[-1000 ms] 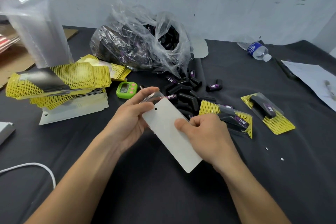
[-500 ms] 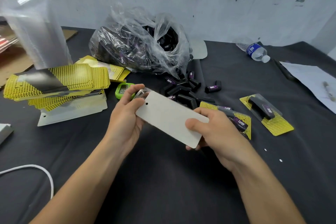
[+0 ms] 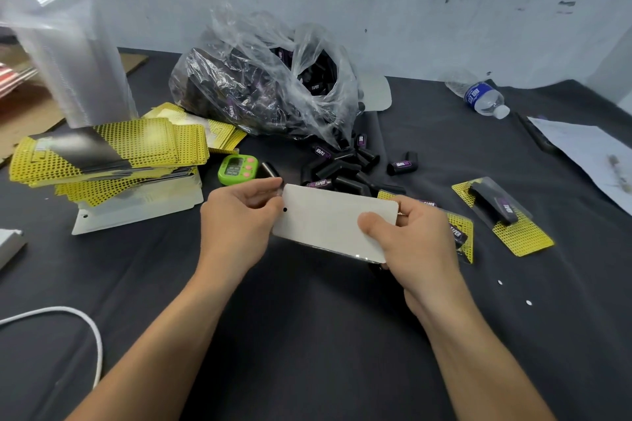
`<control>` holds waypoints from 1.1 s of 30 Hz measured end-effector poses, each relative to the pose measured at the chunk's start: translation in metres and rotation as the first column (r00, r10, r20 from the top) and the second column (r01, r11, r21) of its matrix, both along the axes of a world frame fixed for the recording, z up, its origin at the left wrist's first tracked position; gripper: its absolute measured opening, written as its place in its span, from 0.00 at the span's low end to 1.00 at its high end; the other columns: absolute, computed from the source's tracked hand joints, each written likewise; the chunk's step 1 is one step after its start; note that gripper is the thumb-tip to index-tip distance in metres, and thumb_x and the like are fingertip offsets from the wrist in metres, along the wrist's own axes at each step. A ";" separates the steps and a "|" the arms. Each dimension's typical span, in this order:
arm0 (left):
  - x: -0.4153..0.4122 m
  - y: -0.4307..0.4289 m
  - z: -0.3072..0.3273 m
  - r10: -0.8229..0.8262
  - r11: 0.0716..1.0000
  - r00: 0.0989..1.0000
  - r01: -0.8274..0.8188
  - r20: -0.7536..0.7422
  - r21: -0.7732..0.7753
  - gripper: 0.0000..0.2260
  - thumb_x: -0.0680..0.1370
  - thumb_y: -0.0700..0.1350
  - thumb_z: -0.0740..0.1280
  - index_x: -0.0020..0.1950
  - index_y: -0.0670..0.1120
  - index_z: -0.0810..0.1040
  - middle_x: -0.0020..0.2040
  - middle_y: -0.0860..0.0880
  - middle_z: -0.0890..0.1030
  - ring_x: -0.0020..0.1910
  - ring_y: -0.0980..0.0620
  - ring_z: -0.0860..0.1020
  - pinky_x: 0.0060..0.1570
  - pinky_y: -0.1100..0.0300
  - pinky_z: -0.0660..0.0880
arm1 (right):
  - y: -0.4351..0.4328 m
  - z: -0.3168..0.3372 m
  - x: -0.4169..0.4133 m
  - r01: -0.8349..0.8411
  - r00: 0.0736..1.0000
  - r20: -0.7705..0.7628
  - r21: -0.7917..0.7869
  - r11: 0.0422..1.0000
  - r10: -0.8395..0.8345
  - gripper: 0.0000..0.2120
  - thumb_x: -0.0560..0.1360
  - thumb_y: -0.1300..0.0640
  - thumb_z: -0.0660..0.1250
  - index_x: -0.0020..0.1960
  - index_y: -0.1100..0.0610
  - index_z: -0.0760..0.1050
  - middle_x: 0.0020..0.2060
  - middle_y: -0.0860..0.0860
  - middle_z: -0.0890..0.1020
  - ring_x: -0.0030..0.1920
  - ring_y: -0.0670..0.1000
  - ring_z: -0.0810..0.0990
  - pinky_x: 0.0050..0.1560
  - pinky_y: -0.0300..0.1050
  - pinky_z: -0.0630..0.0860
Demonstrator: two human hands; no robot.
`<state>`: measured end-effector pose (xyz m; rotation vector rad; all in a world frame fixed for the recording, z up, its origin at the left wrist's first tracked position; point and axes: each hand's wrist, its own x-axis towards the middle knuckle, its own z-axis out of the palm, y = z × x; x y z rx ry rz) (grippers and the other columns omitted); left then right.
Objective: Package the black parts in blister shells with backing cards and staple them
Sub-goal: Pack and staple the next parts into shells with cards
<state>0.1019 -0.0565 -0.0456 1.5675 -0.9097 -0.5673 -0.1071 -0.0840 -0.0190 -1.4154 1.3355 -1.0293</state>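
Observation:
I hold a backing card (image 3: pixel 325 222) white side up, level above the black table, with a clear blister shell edge showing under its lower rim. My left hand (image 3: pixel 239 215) pinches its left end near the punched hole. My right hand (image 3: pixel 410 243) grips its right end, thumb on top. Loose black parts (image 3: pixel 342 167) lie just behind the card, spilling from a clear plastic bag (image 3: pixel 266 79) full of them. Two finished yellow packs sit to the right, one (image 3: pixel 502 215) in the open and one (image 3: pixel 461 236) partly behind my right hand.
A stack of yellow dotted backing cards (image 3: pixel 109 150) and a tall stack of clear blister shells (image 3: pixel 68 51) stand at the left. A green timer (image 3: pixel 237 169) lies beside the cards. A water bottle (image 3: pixel 482 96) and white paper (image 3: pixel 588 154) are at the right; a white cable (image 3: pixel 85 325) is near left.
The card has turned from a diagonal tilt to nearly level, left to right. My right hand slid from its middle to its right end; my left hand stays at the hole end.

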 end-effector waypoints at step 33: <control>-0.016 -0.005 0.003 -0.281 0.939 0.676 0.341 -0.681 -0.049 0.27 0.77 0.40 0.74 0.75 0.46 0.72 0.66 0.50 0.83 0.62 0.54 0.82 0.51 0.52 0.84 | 0.011 -0.009 0.016 0.146 0.982 0.138 -0.122 0.982 -0.129 0.06 0.81 0.62 0.65 0.48 0.56 0.79 0.33 0.50 0.85 0.26 0.48 0.80 0.26 0.41 0.71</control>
